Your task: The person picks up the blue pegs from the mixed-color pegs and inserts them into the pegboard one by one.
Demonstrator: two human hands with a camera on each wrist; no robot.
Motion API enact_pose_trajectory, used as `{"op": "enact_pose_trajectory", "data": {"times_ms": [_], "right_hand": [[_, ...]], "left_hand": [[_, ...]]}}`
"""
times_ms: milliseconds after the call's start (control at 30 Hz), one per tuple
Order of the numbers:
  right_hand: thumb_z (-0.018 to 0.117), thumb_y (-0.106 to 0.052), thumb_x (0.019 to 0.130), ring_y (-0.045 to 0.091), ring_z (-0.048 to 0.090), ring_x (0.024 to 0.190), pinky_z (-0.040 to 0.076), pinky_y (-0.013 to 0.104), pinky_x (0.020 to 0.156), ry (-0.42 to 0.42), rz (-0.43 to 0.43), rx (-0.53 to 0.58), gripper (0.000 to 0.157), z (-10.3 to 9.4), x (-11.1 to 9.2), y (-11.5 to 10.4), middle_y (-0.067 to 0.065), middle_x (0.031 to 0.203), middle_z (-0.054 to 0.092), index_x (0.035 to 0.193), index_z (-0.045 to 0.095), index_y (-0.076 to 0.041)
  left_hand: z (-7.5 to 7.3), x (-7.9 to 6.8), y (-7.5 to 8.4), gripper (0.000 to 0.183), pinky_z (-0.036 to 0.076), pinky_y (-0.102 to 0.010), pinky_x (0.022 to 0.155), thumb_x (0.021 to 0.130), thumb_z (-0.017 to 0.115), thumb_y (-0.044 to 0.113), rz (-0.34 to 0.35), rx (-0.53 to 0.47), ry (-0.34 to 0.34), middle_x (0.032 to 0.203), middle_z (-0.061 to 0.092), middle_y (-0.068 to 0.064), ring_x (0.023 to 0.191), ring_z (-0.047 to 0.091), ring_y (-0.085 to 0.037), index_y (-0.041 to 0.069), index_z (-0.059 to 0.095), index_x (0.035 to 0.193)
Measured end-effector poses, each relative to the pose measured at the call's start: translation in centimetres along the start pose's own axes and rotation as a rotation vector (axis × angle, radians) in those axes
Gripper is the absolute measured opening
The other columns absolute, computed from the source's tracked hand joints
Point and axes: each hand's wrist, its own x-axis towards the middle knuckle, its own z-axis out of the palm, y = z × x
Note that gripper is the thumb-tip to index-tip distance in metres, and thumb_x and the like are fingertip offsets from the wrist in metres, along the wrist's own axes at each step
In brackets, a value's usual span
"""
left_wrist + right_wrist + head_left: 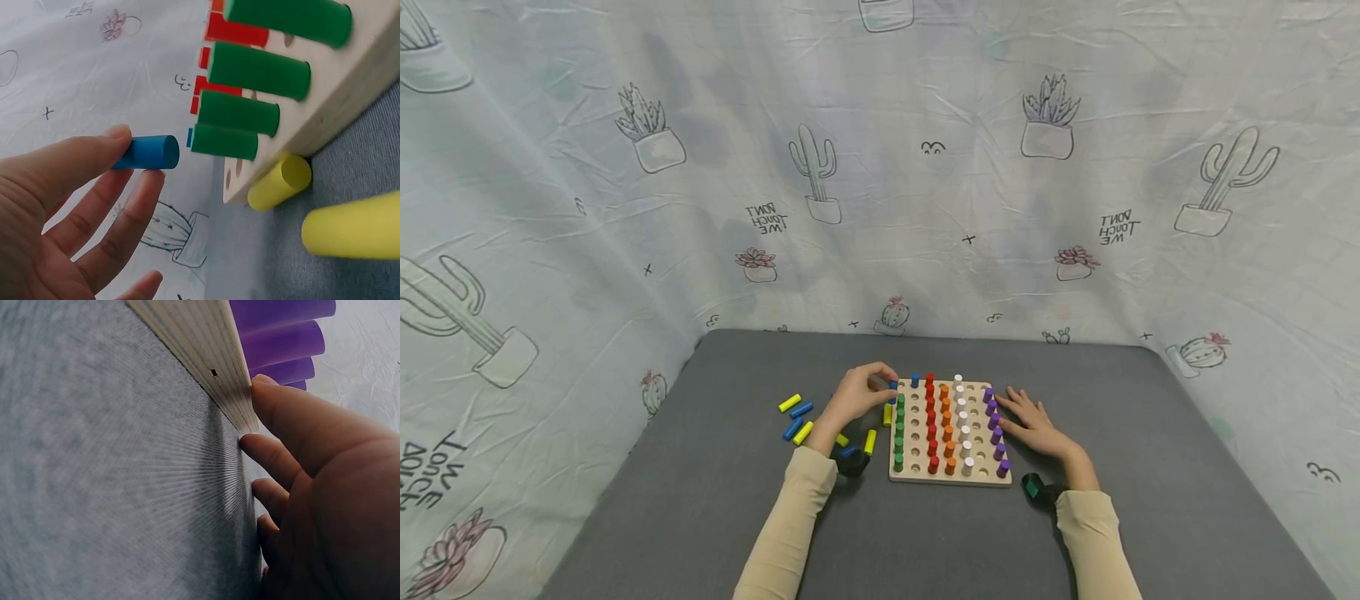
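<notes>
Between thumb and fingers, my left hand (855,394) pinches a blue peg (153,152) near the far left corner of a wooden pegboard (951,477). The peg is clear of the board in the left wrist view. Columns of green pegs (259,72), red pegs (932,433), orange pegs (949,433), white pegs (964,433) and purple pegs (996,436) stand upright in it. One other blue peg (915,381) is in the far row. My right hand (1036,427) lies with fingers extended at the board's right edge, its thumb (275,394) against the side.
Loose yellow pegs (790,403) and blue pegs (802,410) lie on the grey table (880,542) left of the board, some partly behind the left wrist. One yellow peg (281,181) lies close against the board's left side. A printed cloth (880,183) hangs behind the table.
</notes>
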Motion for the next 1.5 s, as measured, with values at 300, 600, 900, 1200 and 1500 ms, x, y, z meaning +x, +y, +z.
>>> {"op": "enact_pose_trajectory", "data": {"times_ms": [300,600,900,1200,1500], "right_hand": [[0.047,-0.033,0.096,0.048,0.0,0.137,-0.007,0.063,0.106,0.003,0.006,-0.002,0.058,0.0,0.0,0.0,0.028,0.15,0.012,0.143,0.032,-0.002],[0.049,-0.033,0.096,0.048,-0.001,0.137,-0.007,0.063,0.106,0.007,-0.014,0.011,0.059,0.1,0.0,0.1,0.028,0.15,0.012,0.144,0.031,-0.005],[0.051,-0.032,0.095,0.047,-0.003,0.138,-0.008,0.063,0.106,-0.007,-0.034,0.047,0.06,-0.1,-0.1,0.2,0.027,0.151,0.011,0.146,0.029,-0.009],[0.054,-0.031,0.093,0.047,-0.003,0.138,-0.008,0.064,0.105,-0.004,-0.05,0.047,0.06,-0.1,-0.1,0.5,0.026,0.151,0.013,0.144,0.034,-0.009],[0.056,-0.03,0.092,0.048,-0.003,0.138,-0.008,0.064,0.105,0.0,-0.058,0.057,0.06,-0.1,0.0,0.5,0.026,0.151,0.014,0.143,0.035,-0.008]], "left_hand": [[0.5,0.9,0.4,0.023,0.053,-0.029,0.07,0.086,0.067,0.02,-0.014,-0.018,0.013,0.108,0.063,-0.008,0.089,0.063,-0.02,0.009,0.064,0.107],[1.0,1.3,0.7,0.022,0.053,-0.029,0.07,0.087,0.066,0.02,-0.003,-0.023,-0.001,0.11,0.063,-0.008,0.089,0.062,-0.019,0.01,0.064,0.107],[1.5,1.8,1.5,0.024,0.053,-0.03,0.073,0.088,0.065,0.015,0.021,-0.051,-0.02,0.113,0.061,-0.014,0.09,0.063,-0.022,0.004,0.063,0.109],[2.3,2.4,1.4,0.02,0.052,-0.028,0.07,0.087,0.065,0.015,0.031,-0.04,-0.017,0.112,0.062,-0.012,0.086,0.062,-0.019,0.008,0.064,0.106],[2.8,2.9,1.3,0.02,0.052,-0.028,0.069,0.087,0.066,0.019,0.014,-0.058,-0.033,0.11,0.061,-0.014,0.084,0.062,-0.018,0.011,0.064,0.105]]}}
